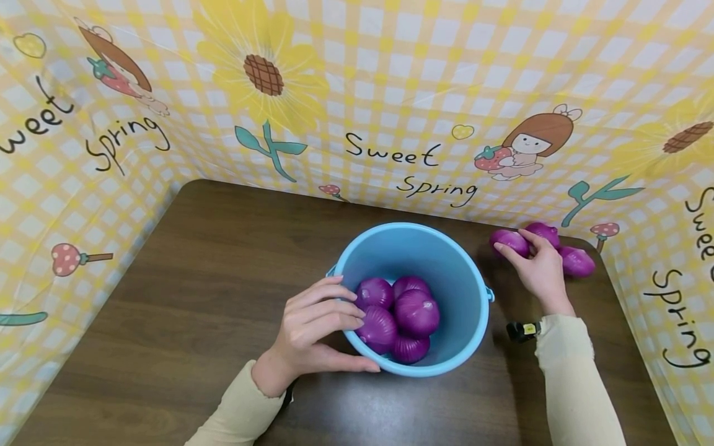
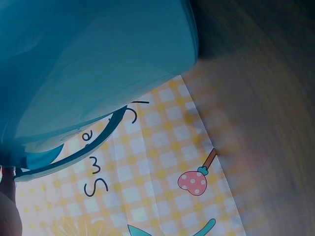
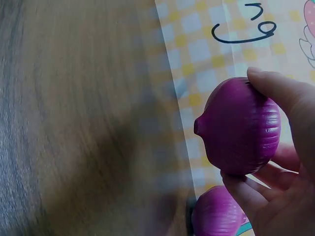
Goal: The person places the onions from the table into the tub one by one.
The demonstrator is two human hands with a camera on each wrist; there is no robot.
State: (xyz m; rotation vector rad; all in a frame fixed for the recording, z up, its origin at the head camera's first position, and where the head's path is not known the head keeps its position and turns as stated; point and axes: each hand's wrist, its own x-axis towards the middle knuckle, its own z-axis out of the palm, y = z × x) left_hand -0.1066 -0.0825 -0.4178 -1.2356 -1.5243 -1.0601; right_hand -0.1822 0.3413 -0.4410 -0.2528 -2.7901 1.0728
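Note:
With thumb and fingers, my right hand (image 1: 538, 272) pinches a purple onion (image 1: 509, 240) at the table's back right. In the right wrist view that onion (image 3: 238, 130) sits between the thumb above and the fingers below, its pointed end facing left. Close by are two more onions, one behind (image 1: 546, 233) and one to the right (image 1: 578, 262). My left hand (image 1: 309, 325) holds the left rim of a light blue bucket (image 1: 415, 368), fingertips over the edge and thumb along the near side. Several onions (image 1: 417, 313) lie inside the bucket.
Dark wooden table (image 1: 195, 297) under everything. Yellow checked cloth (image 1: 390, 80) stands as a wall around the back and sides, right behind the loose onions. The bucket's handle (image 2: 93, 147) hangs beside its wall in the left wrist view.

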